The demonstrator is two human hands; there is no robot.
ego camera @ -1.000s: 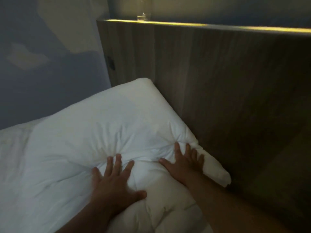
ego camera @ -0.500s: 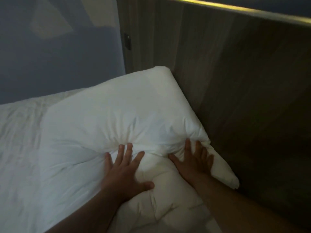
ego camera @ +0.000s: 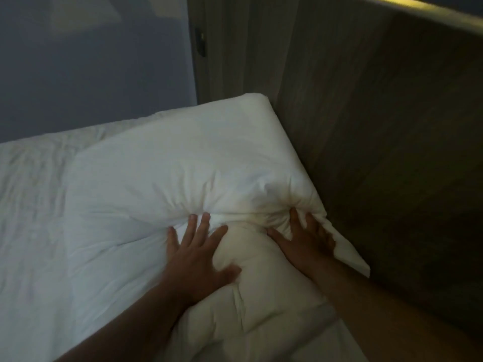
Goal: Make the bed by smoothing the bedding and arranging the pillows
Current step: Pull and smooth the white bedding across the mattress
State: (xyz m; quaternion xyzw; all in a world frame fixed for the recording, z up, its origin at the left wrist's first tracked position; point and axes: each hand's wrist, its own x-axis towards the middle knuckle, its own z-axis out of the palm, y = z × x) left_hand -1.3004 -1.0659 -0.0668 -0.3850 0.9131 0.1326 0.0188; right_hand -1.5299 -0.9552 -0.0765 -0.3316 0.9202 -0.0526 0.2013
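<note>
A plump white pillow [ego camera: 188,163] lies along the wooden headboard [ego camera: 366,126], on top of a second, creamier pillow [ego camera: 264,296] nearer to me. My left hand [ego camera: 198,254] presses flat with spread fingers where the two pillows meet, the fingertips sinking under the upper pillow's edge. My right hand [ego camera: 305,241] presses the same seam close to the headboard, fingers straight, beside the upper pillow's flat corner flap. The white sheet [ego camera: 34,231] is wrinkled on the left.
The wooden headboard rises close on the right, with a lit strip [ego camera: 423,9] along its top. A grey-blue wall [ego camera: 91,69] stands behind the bed. A small dark switch [ego camera: 200,41] sits on the headboard's left end.
The view has tilted down and to the left. Both hands stay flat on the pillows and have pushed slightly deeper into the fold between them.
</note>
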